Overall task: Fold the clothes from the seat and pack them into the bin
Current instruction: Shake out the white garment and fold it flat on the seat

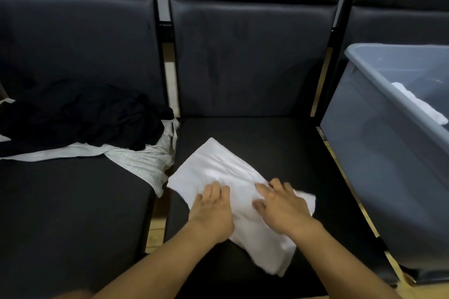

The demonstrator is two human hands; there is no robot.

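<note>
White cloth (218,170), lower centre, on middle seat (279,138): soft, light, limp; best pinched at corners. Left hand (213,211), right hand (279,206): flat, pressing it. Bin (379,143) right.

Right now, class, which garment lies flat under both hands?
The folded white cloth on the middle black seat; the black garment and pale striped shirt lie crumpled left, untouched.

White garment (226,172), partly folded, flat on middle seat (279,143); dark pile (85,116) at 9 o'clock; grey bin (379,153) at 3 o'clock.
</note>
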